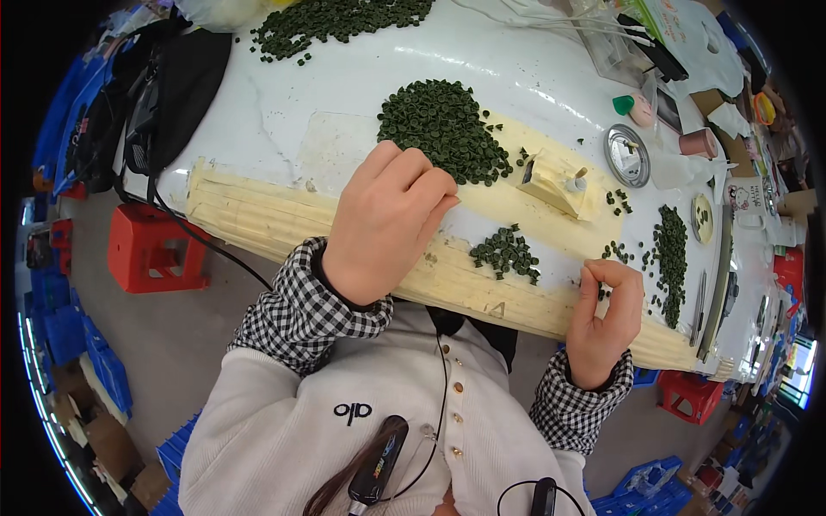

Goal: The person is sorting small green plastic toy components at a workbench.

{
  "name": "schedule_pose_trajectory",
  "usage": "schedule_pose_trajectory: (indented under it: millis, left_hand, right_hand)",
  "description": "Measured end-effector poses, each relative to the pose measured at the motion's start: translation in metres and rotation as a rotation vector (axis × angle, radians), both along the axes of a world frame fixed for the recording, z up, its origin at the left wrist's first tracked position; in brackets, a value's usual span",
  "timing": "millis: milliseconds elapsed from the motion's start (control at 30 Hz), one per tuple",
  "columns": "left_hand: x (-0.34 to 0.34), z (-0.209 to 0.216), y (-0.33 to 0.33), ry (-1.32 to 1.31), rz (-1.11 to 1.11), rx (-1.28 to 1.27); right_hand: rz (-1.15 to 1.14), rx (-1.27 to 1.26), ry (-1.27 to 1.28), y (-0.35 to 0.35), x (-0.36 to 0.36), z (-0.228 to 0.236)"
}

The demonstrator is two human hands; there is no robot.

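My left hand point(389, 222) is over the taped front edge of the table, its fingers curled in and the tips hidden behind the knuckles. Just beyond it lies a large heap of small dark green parts point(443, 129). My right hand point(609, 314) is at the same edge farther right, thumb and forefinger pinched together; anything between them is too small to tell. A few green parts lie beside those fingers. Between my hands sits a smaller heap of green parts point(506, 254). Behind it stands a tape-covered block point(557, 187) with a short peg on top.
Another green heap point(669, 267) spreads on the right, near tweezers point(699, 297). A round metal dish point(628, 155) and a pinkish cup point(698, 144) stand farther back. More green parts point(340, 26) cover the far side. A black bag point(172, 103) and red stool point(155, 249) are left.
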State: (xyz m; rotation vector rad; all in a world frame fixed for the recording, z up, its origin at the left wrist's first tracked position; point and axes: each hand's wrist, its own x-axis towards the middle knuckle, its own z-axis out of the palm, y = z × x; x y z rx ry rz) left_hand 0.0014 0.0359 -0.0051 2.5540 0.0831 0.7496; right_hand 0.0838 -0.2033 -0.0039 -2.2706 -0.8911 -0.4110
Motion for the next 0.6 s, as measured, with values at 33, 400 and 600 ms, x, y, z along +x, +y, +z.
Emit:
schedule_pose_trajectory:
  millis: [33,400,600]
  left_hand:
    - [0.001,0.002,0.0,0.02,0.005,0.009]
    - [0.0,0.009,-0.001,-0.066,-0.055,-0.284]
    - [-0.006,0.013,-0.017,0.135,-0.326,-1.393]
  right_hand:
    - [0.006,0.064,0.037,0.002,-0.002,-0.001]
    - [0.099,0.413,0.473,0.009,-0.015,0.002]
    - [0.212,0.624,0.793,0.031,-0.02,0.015]
